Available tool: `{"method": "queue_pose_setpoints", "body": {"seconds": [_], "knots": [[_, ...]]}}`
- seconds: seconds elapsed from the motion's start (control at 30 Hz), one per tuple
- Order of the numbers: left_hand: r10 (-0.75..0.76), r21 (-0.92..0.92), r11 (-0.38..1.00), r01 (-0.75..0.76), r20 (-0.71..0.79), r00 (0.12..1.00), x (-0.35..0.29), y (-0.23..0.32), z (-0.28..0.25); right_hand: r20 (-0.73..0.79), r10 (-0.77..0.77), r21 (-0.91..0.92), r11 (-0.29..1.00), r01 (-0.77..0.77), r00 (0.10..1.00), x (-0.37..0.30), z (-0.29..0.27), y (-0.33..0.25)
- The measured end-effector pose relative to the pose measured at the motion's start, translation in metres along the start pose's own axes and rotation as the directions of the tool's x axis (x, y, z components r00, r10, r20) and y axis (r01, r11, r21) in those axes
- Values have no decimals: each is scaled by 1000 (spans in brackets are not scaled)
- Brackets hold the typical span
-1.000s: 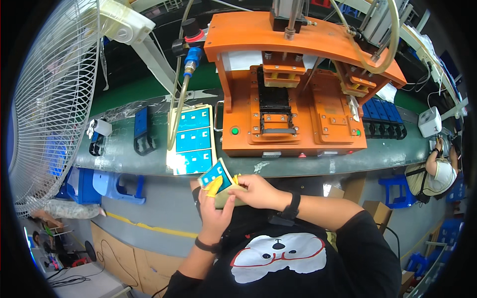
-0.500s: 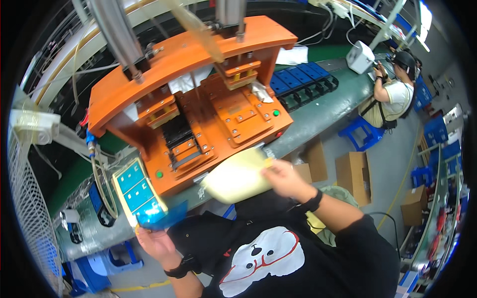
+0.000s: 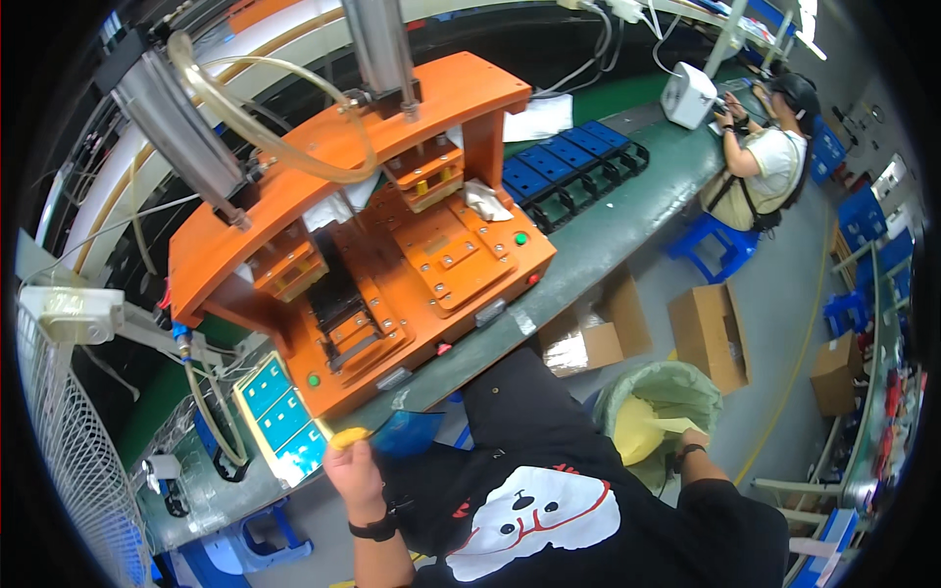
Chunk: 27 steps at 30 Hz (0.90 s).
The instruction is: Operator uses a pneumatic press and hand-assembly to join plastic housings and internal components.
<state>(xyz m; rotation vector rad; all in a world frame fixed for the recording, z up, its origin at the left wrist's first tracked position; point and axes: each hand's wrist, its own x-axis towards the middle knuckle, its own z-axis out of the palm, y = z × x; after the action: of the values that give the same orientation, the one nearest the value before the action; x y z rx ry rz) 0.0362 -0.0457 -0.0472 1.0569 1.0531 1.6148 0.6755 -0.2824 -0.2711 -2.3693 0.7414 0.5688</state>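
Note:
My left hand is raised by the bench's near edge, its fingers closed, with a yellow finger cot at the tips. A translucent blue film piece hangs beside those fingertips, apparently pinched by them. To the right, my right hand reaches over a bin lined with a green bag. Its fingers close on the edge of a pale yellow backing sheet, which lies partly inside the bin. A pale sheet of blue film pieces rests on the bench left of the orange press.
Blue panels in black frames stand on the green bench beyond the press. Open cardboard boxes sit on the floor. A co-worker sits on a blue stool at the far right. A white mesh guard borders the left.
My right hand has carried the yellow sheet from before the press down right into the bin. My left hand has moved right and slightly down with the blue film.

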Motion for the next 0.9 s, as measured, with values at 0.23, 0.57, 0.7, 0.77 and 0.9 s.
{"method": "queue_pose_setpoints", "body": {"seconds": [0.23, 0.57, 0.7, 0.77, 0.9], "knots": [[14, 392, 918, -53, 100, 995, 15, 32, 21, 406, -910, 554, 319, 769, 85, -233, 91, -132], [133, 721, 646, -249, 215, 968, 28, 84, 39, -160, -204, 624, -779, 61, -966, -633, 77, -146], [88, 621, 772, -137, 110, 990, 47, 81, 5, -147, 16, 584, -806, -100, -989, -641, 88, -164], [28, 543, 836, -72, 89, 996, 75, 81, 3, -287, -51, 564, -816, -125, -957, -639, 82, -177], [-61, 608, 793, -45, 153, 986, 141, 92, 17, -418, -402, 732, -680, -40, -815, -621, 31, -216]]}}
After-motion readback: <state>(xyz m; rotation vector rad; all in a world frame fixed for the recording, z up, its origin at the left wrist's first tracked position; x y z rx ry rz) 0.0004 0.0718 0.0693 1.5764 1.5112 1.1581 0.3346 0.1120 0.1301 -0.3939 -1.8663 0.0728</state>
